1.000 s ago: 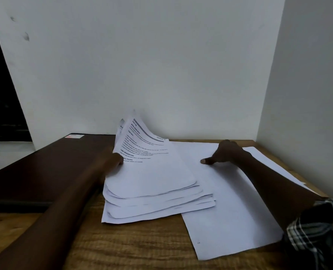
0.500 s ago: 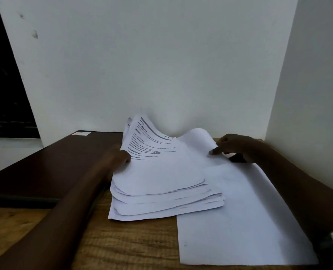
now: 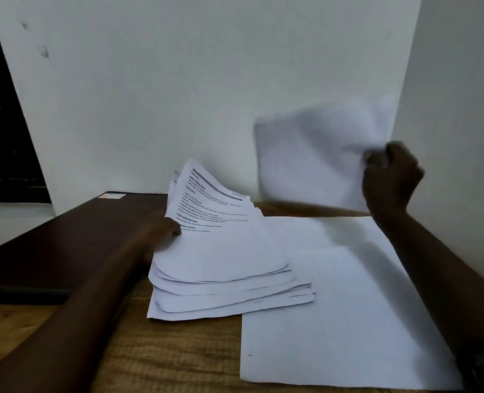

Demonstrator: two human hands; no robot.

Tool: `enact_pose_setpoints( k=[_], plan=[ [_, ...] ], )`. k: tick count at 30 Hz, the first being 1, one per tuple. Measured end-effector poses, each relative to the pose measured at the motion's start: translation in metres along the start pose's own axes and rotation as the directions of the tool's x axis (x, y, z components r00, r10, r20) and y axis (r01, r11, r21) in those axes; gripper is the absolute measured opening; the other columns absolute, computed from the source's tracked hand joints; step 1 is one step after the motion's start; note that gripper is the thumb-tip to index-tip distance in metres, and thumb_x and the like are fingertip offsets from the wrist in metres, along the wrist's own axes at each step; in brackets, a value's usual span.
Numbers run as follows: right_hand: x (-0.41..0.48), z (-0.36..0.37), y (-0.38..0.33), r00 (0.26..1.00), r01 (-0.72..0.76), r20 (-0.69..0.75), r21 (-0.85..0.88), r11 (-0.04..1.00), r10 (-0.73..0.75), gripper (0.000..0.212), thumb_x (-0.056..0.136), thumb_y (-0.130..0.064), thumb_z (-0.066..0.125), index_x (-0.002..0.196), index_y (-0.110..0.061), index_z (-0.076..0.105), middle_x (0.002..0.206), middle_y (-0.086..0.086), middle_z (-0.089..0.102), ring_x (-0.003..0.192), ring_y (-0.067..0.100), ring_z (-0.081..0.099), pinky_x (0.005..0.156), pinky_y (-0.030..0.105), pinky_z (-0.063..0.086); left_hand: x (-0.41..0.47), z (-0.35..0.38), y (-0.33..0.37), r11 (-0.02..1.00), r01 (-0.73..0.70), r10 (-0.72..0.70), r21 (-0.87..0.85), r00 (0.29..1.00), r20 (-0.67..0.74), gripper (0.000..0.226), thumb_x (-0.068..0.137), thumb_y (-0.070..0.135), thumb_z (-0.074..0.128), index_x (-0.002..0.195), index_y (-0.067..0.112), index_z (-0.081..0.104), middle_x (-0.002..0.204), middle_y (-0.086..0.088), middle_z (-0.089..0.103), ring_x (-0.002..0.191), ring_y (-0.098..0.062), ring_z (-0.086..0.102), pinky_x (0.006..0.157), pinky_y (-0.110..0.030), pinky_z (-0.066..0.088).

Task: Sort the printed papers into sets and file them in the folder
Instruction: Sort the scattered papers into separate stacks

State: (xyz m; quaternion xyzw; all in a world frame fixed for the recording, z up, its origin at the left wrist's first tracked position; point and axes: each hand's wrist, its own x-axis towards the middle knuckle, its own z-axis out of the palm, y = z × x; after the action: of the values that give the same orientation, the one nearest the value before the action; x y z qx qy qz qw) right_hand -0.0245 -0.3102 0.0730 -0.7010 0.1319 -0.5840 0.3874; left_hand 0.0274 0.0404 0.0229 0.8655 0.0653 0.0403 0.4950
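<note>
Right grip (image 3: 391, 180), right of centre, pinches the right edge of a lifted sheet (image 3: 314, 157). The sheet is in the air in front of the wall (image 3: 206, 80), blank side visible, motion-blurred.

Left grip (image 3: 161, 231) holds the left edge of the printed stack (image 3: 221, 265) at frame centre: thumb on the top page, fingers hidden underneath. Stack is fanned and its far end curls up.

Face-down sheets (image 3: 334, 307) lie flat lower right, partly under the stack's right edge.

Dark brown panel (image 3: 65, 236) with a small label (image 3: 111, 196) sits left of the stack; can't tell if it's the folder.

All rest on the wooden worktop (image 3: 178, 358).
</note>
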Motion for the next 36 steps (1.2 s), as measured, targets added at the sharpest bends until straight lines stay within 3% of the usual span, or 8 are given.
enact_pose_setpoints(
  k=[6,10,15,18,22,27,32,36],
  plan=[
    [-0.034,0.003,-0.050,0.866,0.417,0.156,0.301,0.858,-0.475,0.008,0.087,0.002,0.053,0.091,-0.002,0.059,0.102,-0.001,0.067,0.090,0.006,0.062,0.079,0.017,0.047,0.005,-0.003,-0.010,0.985,0.051,-0.044,-0.163,0.998,0.047,0.027,0.091,-0.004,0.053,0.065,0.003,0.051,0.081,-0.016,0.051,0.065,-0.022,0.042,0.058,-0.027,0.033],
    [-0.100,0.026,-0.043,0.509,0.577,0.641,0.241,0.780,-0.574,0.011,0.085,-0.008,0.049,0.091,-0.017,0.052,0.090,0.006,0.067,0.075,0.033,0.059,0.068,0.041,0.047,0.004,-0.005,-0.018,0.945,0.076,-0.054,-0.318,0.996,0.076,0.017,0.092,-0.002,0.048,0.080,0.001,0.059,0.094,-0.021,0.058,0.084,-0.031,0.052,0.076,-0.035,0.042],
    [-0.150,0.031,-0.037,0.222,0.654,0.782,0.323,0.684,-0.582,0.033,0.080,0.006,0.044,0.105,-0.014,0.051,0.096,0.003,0.057,0.088,0.026,0.054,0.090,0.038,0.037,-0.010,0.012,-0.012,0.894,-0.076,0.086,-0.442,0.996,0.003,0.029,0.103,0.002,0.034,0.123,-0.002,0.053,0.134,-0.016,0.050,0.129,-0.030,0.046,0.091,-0.026,0.038],
    [-0.153,0.032,-0.042,0.201,0.628,0.792,0.347,0.697,-0.576,0.036,0.077,0.009,0.043,0.102,-0.016,0.049,0.094,0.000,0.056,0.083,0.024,0.053,0.090,0.041,0.040,-0.008,0.010,-0.012,0.859,-0.161,0.179,-0.486,0.984,-0.010,0.030,0.106,0.022,0.036,0.133,0.015,0.048,0.143,-0.005,0.047,0.124,-0.018,0.048,0.111,-0.032,0.033],
    [-0.153,0.024,-0.050,0.112,0.523,0.803,0.453,0.722,-0.585,0.026,0.087,-0.012,0.057,0.111,-0.021,0.051,0.105,-0.005,0.060,0.092,0.018,0.054,0.092,0.036,0.039,-0.001,-0.001,-0.015,0.958,-0.065,0.089,-0.279,0.993,0.076,0.010,0.096,0.013,0.058,0.100,0.005,0.063,0.105,-0.017,0.067,0.081,-0.019,0.062,0.067,-0.023,0.051],
    [-0.146,0.019,-0.055,0.301,0.368,0.917,0.141,0.919,-0.261,0.070,0.079,-0.078,0.045,0.135,-0.038,0.037,0.145,-0.021,0.039,0.142,0.009,0.026,0.117,0.047,0.016,0.000,-0.006,-0.011,0.968,-0.024,0.043,-0.249,0.996,0.073,0.011,0.094,-0.002,0.054,0.085,0.001,0.060,0.089,-0.014,0.062,0.072,-0.020,0.056,0.064,-0.027,0.043],
    [-0.133,0.015,-0.047,0.135,0.382,0.988,0.014,0.924,-0.071,0.098,0.073,-0.074,0.061,0.151,-0.037,0.015,0.156,-0.014,0.021,0.142,0.013,0.026,0.115,0.037,0.025,-0.003,-0.004,-0.013,0.925,0.063,-0.022,-0.374,0.993,0.115,0.010,0.092,0.005,0.060,0.100,-0.002,0.063,0.090,-0.017,0.066,0.073,-0.023,0.066,0.064,-0.032,0.053],
    [-0.097,0.009,-0.050,0.218,0.028,0.975,-0.050,0.998,0.043,0.106,0.065,-0.055,0.082,0.149,-0.036,0.021,0.150,-0.017,0.031,0.135,0.007,0.033,0.104,0.026,0.030,0.002,-0.008,-0.013,0.950,0.055,-0.048,-0.306,0.998,0.032,0.013,0.092,0.003,0.060,0.100,-0.007,0.062,0.100,-0.021,0.064,0.088,-0.031,0.060,0.083,-0.041,0.050]
  ],
)
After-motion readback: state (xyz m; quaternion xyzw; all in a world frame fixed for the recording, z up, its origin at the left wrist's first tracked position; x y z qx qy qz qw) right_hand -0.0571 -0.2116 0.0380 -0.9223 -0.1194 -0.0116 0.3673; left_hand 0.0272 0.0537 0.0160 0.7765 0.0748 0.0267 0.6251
